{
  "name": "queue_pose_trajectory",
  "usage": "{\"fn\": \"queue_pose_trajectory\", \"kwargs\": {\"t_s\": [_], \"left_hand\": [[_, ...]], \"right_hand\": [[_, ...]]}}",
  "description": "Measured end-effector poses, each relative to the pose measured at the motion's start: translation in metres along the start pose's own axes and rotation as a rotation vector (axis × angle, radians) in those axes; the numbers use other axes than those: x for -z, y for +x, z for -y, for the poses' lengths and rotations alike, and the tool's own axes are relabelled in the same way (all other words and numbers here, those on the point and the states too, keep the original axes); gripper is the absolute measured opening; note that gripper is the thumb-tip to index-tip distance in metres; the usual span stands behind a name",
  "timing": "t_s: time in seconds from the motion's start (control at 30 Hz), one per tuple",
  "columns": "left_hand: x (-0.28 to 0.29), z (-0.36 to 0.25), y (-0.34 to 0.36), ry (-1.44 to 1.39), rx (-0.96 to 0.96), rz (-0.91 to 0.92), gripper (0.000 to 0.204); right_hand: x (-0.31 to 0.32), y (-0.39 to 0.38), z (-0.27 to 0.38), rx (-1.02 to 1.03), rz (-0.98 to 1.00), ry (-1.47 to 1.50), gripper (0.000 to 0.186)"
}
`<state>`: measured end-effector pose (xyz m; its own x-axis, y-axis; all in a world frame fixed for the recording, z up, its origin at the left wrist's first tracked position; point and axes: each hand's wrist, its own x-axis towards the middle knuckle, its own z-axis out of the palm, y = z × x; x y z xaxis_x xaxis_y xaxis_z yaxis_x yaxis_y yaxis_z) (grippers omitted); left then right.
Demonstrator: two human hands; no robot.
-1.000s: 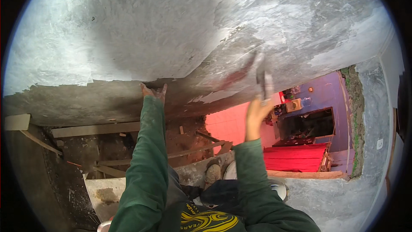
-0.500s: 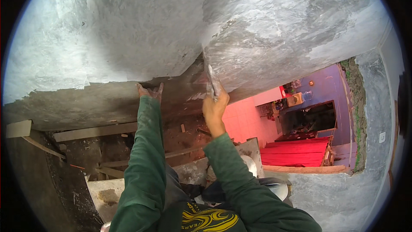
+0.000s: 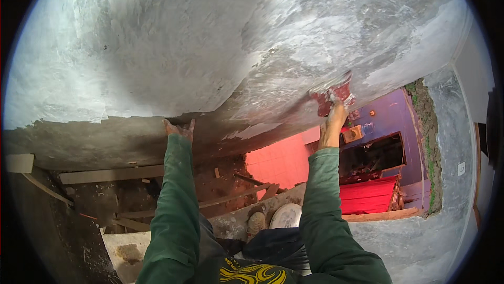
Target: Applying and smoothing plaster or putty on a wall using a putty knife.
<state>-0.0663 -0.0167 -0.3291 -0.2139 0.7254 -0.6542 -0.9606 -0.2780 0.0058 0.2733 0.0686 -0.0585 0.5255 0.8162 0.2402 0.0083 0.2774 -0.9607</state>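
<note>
A plastered wall fills the upper view, pale grey with a darker band along its lower part. My left hand touches that darker band, thumb and outer finger apart, its middle fingers partly hidden, with no tool visible in it. At right, my right hand grips a wide scraper-like plastering tool with a red, plaster-smeared face, held against the wall just above the opening. Both forearms are in green sleeves.
Below are a narrow ledge, my shoe, a round white container and loose boards. An opening at right shows a pink floor, purple wall and red cloth. A rough door edge borders it.
My right hand moved left, then swung back right with the tool, whose red face now shows. My left hand stays on the wall, appearing slightly lower as the view shifted.
</note>
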Motion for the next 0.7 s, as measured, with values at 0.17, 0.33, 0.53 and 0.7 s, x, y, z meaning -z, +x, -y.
{"fn": "queue_pose_trajectory", "kwargs": {"t_s": [0.17,0.33,0.53,0.7], "left_hand": [[-0.002,-0.004,-0.001,-0.014,0.008,-0.023,0.084],[0.006,-0.004,0.011,-0.006,0.019,0.007,0.087],[-0.005,0.000,0.002,0.012,0.016,0.002,0.086],[-0.007,-0.001,-0.001,0.037,0.012,0.009,0.078]], "right_hand": [[-0.088,-0.106,0.056,0.397,0.072,-0.193,0.026],[-0.115,-0.160,0.022,0.947,0.356,-0.597,0.057],[-0.118,-0.189,-0.048,1.011,0.341,-0.825,0.070],[-0.094,-0.209,-0.080,0.938,0.447,-0.893,0.064]]}}
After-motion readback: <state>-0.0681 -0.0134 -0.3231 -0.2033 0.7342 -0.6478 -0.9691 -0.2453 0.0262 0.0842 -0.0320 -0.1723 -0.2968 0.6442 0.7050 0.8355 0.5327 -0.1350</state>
